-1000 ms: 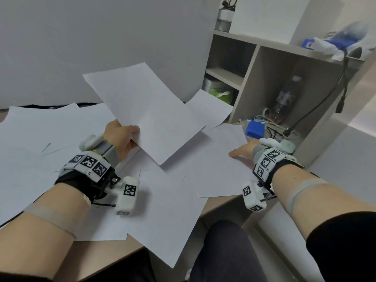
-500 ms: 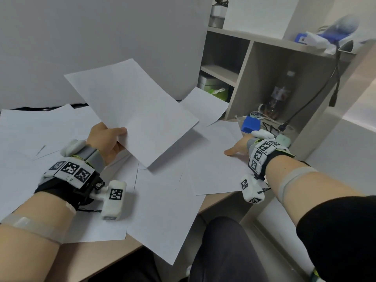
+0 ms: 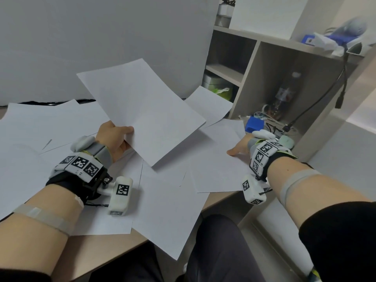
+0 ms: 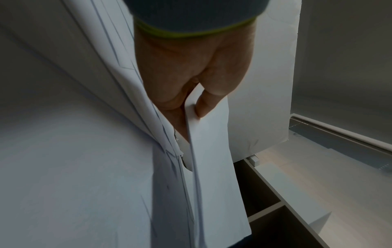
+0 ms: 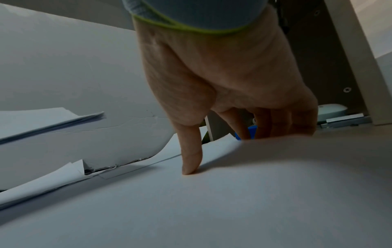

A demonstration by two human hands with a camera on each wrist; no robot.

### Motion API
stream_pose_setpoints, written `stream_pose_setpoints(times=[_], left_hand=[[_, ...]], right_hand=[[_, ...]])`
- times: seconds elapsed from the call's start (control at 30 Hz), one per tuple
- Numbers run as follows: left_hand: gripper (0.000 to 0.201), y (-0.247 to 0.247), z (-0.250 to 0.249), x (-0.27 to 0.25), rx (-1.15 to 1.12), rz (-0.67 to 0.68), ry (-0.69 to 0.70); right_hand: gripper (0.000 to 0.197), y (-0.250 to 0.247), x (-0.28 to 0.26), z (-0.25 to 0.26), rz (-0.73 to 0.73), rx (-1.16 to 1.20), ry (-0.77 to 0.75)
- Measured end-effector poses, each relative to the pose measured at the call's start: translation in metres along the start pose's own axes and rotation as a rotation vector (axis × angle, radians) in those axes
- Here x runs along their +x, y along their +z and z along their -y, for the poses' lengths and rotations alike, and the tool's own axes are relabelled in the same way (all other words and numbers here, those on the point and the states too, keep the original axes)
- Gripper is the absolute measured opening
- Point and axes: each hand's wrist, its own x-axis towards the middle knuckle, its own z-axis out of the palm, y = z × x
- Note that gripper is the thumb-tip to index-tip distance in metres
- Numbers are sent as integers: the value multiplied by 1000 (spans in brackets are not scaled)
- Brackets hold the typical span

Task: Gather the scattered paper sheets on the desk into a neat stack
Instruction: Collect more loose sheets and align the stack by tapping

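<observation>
Several white paper sheets [image 3: 40, 129] lie scattered and overlapping on the wooden desk [image 3: 97, 253]. My left hand [image 3: 120, 137] pinches the near corner of a lifted sheet [image 3: 146, 110], which is tilted above the others; the left wrist view shows the thumb [image 4: 203, 104] on that held paper [image 4: 212, 167]. My right hand [image 3: 240, 147] is at the right edge of a flat sheet [image 3: 219, 167]. In the right wrist view its thumb [image 5: 191, 159] presses on top of this sheet [image 5: 212, 209], and the fingers curl behind its raised edge, tips hidden.
A shelf unit [image 3: 254, 78] stands against the desk's right end, holding a bottle [image 3: 284, 94], a blue box [image 3: 255, 124] and a black cable [image 3: 317, 102]. One sheet [image 3: 168, 210] overhangs the front edge above my knee [image 3: 215, 241]. A grey wall closes the back.
My left hand keeps the lifted sheet in about the same place. My right hand stays at the right sheet's edge. Only the head view has shifted slightly.
</observation>
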Motion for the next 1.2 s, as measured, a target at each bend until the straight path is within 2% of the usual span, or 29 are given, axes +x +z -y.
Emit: stream_pose_setpoints(times=[0.1,0.2,0.37,0.47,0.57,0.63,0.73,0.8,0.87,0.97,1.07,1.2], left_hand=[[48,0,-1,0,7,2,4],[49,0,0,2,11,-5,4],[47,-2,0,4,-4,3,-1],[44,-3,2,6,-36,-5,-30],[41,-3,2,7,-67,-22,-51],[40,-3,3,8,-66,-23,-59],[35,-6,4,9,-55,-3,-96],[29,-8,3,9,-62,9,-125],[31,-8,2,9,-65,14,-143],[42,-9,1,10,-36,0,-154],[43,-11,4,11,53,18,-200],[41,-11,7,12,119,52,-240]], right_hand=[[78,-2,-9,1,11,2,-42],[78,-2,-10,1,63,74,-30],[78,-2,-1,-2,117,492,-8],[53,-9,-2,-9,136,700,-20],[41,-18,-14,-14,130,796,-8],[37,-22,-22,-10,31,700,-42],[22,-28,-31,3,-133,634,-181],[22,-40,-39,9,-266,661,-266],[22,-60,-48,13,-369,624,-322],[30,-90,-60,25,-483,694,-362],[32,-105,-68,37,-555,734,-429],[11,-123,-84,56,-652,771,-595]])
